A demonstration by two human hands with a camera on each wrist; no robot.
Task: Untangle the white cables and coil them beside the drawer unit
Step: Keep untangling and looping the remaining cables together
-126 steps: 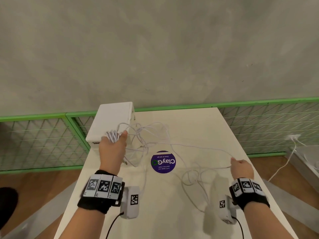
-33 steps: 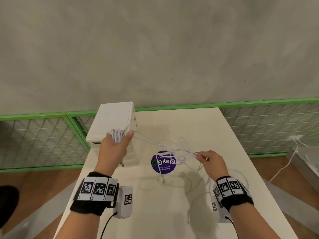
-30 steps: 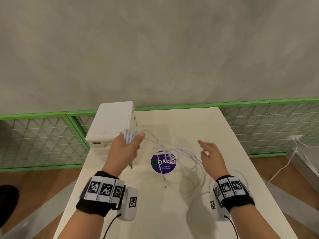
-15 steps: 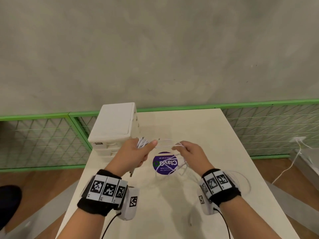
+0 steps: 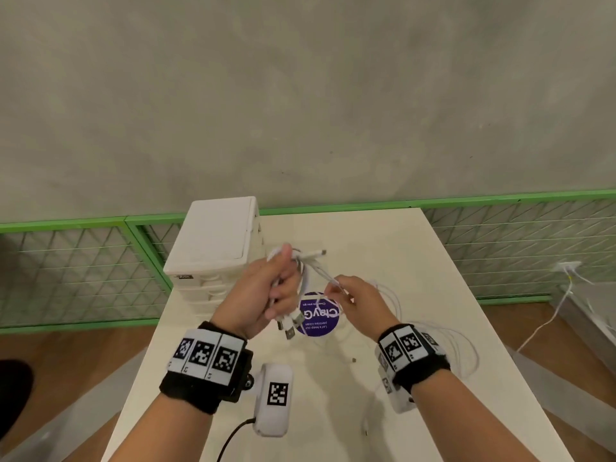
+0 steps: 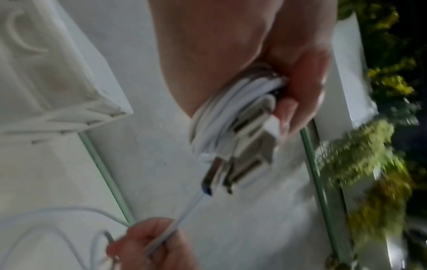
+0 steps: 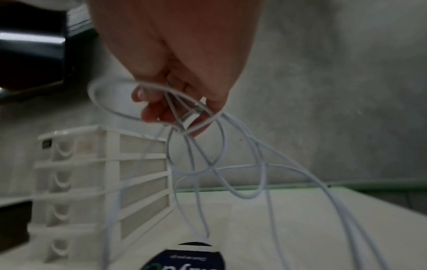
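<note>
- The left hand is curled tight around a bunch of wound white cables. Metal plugs stick out under its fingers.
- The right hand is close beside it, to its right. It pinches a few loose cable loops between thumb and fingers.
- A short bit of cable runs from the left hand's bunch to the right hand.
- More loose cable lies on the table, under and to the right of the right wrist.
- The drawers stand just past the left hand, a little to its left.
- What could go wrong, I think:
  - The loops in the right hand cross each other. A hard pull could make a knot tighter.
  - The left hand holds a lot. If it lets go a bit, the bunch could spring open.
  - The plugs hang loose. They could catch in a loop.
  - The cable on the table could drag and slip off the edge.
</note>
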